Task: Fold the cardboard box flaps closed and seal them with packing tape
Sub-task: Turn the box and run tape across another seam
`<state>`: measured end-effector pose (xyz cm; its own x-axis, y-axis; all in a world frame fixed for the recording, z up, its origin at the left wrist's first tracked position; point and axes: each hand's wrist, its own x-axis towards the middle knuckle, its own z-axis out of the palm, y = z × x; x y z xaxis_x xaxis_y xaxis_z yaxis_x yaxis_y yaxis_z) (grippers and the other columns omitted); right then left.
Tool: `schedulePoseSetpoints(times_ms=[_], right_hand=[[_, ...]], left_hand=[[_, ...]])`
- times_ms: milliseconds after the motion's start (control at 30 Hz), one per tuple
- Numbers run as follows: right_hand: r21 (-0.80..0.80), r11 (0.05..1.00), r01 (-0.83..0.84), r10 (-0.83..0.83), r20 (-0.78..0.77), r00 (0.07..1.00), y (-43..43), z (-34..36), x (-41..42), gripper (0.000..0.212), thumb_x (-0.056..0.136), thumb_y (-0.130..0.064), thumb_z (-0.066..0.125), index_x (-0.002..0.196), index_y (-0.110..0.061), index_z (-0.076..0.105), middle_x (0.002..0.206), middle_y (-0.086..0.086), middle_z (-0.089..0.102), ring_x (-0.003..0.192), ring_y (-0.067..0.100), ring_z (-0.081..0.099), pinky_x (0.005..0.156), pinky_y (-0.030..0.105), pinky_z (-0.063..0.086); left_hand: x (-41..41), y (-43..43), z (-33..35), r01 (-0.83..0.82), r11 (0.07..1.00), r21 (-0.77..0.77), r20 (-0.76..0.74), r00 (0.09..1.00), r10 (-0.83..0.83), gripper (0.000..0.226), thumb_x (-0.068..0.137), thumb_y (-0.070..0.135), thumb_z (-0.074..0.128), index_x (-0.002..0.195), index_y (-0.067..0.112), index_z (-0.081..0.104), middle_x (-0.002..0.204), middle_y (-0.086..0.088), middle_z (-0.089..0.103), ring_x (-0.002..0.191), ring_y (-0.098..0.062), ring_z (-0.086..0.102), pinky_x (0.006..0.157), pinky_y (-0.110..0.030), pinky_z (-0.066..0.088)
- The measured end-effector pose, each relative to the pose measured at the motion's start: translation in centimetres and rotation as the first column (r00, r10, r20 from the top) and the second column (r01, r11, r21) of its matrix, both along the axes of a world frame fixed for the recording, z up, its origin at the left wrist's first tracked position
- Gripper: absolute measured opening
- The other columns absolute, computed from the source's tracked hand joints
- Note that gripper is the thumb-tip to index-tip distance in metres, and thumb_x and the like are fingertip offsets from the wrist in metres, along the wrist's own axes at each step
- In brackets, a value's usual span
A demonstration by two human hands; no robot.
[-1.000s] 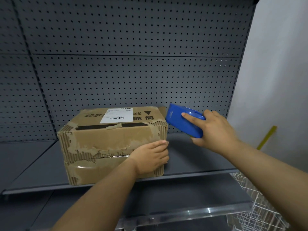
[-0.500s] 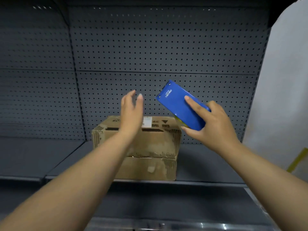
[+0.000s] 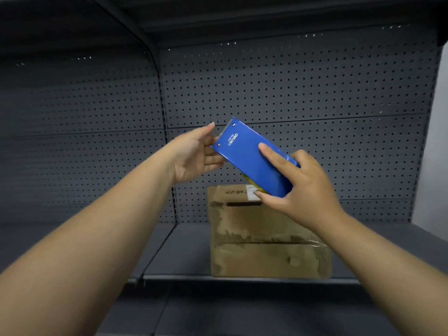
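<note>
Two hands meet at the blue plastic tape dispenser (image 3: 249,156), raised above the worn brown cardboard box (image 3: 261,251) on the grey metal shelf (image 3: 189,253): the right hand (image 3: 305,190) grasps its body, while the left hand (image 3: 194,156) sits at the cutter end, its grip hidden, where the teeth could nick skin.

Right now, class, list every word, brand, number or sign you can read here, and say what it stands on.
"deli": white brand on the blue tape dispenser in the right hand.
"No.801": small print beside it, only just legible.
Dark print on the cardboard box top: too blurred to read.
White label on the box: too small to read.
</note>
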<state>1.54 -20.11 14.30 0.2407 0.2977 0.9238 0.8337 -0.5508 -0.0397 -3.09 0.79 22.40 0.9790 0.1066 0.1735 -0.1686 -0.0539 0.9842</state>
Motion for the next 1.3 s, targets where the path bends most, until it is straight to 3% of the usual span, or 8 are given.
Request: schedulePoseSetpoints(times_ms=[200,367,500,667,833,1033,1133,1300], right_hand=[[0.023,0.998,0.065,-0.064,-0.023,0.998,6.5,-0.9,-3.3,0.074,0.064,-0.055,0.054,0.132,-0.038,0.035,0.078,0.001,0.035,0.067,0.020,0.038,0.063,0.026,0.032],[0.011,0.991,0.136,-0.133,-0.118,0.984,9.1,-2.2,-6.0,0.078,0.062,-0.054,0.061,0.134,-0.041,0.034,0.077,0.001,0.037,0.063,0.019,0.040,0.060,0.026,0.034],[-0.026,0.988,0.154,-0.156,-0.187,0.970,9.7,-2.8,-7.9,0.081,0.061,-0.052,0.067,0.136,-0.040,0.038,0.079,0.000,0.036,0.062,0.019,0.040,0.056,0.024,0.034],[-0.042,0.988,0.149,-0.155,-0.286,0.946,9.4,-3.4,-10.6,0.084,0.062,-0.051,0.071,0.138,-0.041,0.038,0.083,0.001,0.039,0.068,0.018,0.043,0.059,0.024,0.035],[-0.083,0.986,0.142,-0.164,-0.460,0.872,8.5,-4.4,-13.4,0.087,0.064,-0.055,0.070,0.139,-0.051,0.026,0.091,-0.001,0.040,0.078,0.016,0.046,0.069,0.026,0.041],[-0.070,0.992,0.105,-0.125,-0.654,0.746,8.5,-7.0,-16.8,0.101,0.062,-0.062,0.068,0.142,-0.053,0.006,0.107,0.002,0.040,0.093,0.024,0.052,0.081,0.031,0.045],[-0.106,0.989,0.102,-0.147,-0.686,0.713,9.1,-8.0,-17.2,0.107,0.066,-0.061,0.068,0.143,-0.048,-0.005,0.121,0.005,0.037,0.106,0.026,0.047,0.085,0.033,0.041],[-0.030,0.988,0.149,-0.123,-0.727,0.675,8.2,-9.1,-16.7,0.104,0.067,-0.060,0.067,0.145,-0.045,0.000,0.113,0.001,0.038,0.101,0.024,0.050,0.084,0.031,0.043]], left_hand=[[-1.2,6.9,-0.2,0.046,0.999,-0.028,-0.065,0.997,-0.048,0.028,0.089,0.045,0.051,0.080,0.019,0.055,0.077,0.000,0.068,0.074,-0.016,0.065,0.081,-0.028,0.054],[-1.6,9.8,-1.0,0.132,0.990,-0.058,-0.141,0.980,-0.139,0.072,0.080,0.067,0.047,0.114,0.003,0.057,0.102,-0.008,0.066,0.093,-0.022,0.064,0.093,-0.034,0.050],[-2.2,10.2,-2.1,0.110,0.993,-0.048,-0.170,0.979,-0.117,0.026,0.093,0.036,0.049,0.105,0.014,0.052,0.095,-0.004,0.064,0.079,-0.017,0.064,0.069,-0.024,0.058],[-2.8,9.4,-3.9,0.062,0.995,-0.084,-0.139,0.988,-0.074,0.019,0.093,0.028,0.052,0.097,0.011,0.060,0.083,-0.003,0.068,0.073,-0.016,0.064,0.060,-0.021,0.057],[-3.1,8.7,-6.1,0.081,0.993,0.089,-0.159,0.985,-0.066,0.015,0.091,0.005,0.049,0.083,0.006,0.062,0.086,-0.010,0.060,0.078,-0.020,0.055,0.060,-0.019,0.056],[-3.5,7.5,-8.2,0.028,0.951,0.307,-0.091,0.996,0.000,0.026,0.091,0.004,0.052,0.069,0.006,0.065,0.068,-0.005,0.068,0.066,-0.016,0.061,0.069,-0.023,0.056],[-2.8,6.3,-8.2,-0.024,0.895,0.445,-0.044,0.998,0.048,0.016,0.088,0.008,0.059,0.075,0.003,0.067,0.079,-0.011,0.069,0.064,-0.014,0.064,0.063,-0.021,0.055],[-0.4,6.6,-7.0,-0.127,0.900,0.417,0.032,0.992,0.125,0.014,0.086,0.014,0.063,0.078,0.003,0.061,0.069,-0.010,0.064,0.050,-0.008,0.062,0.056,-0.017,0.053]])
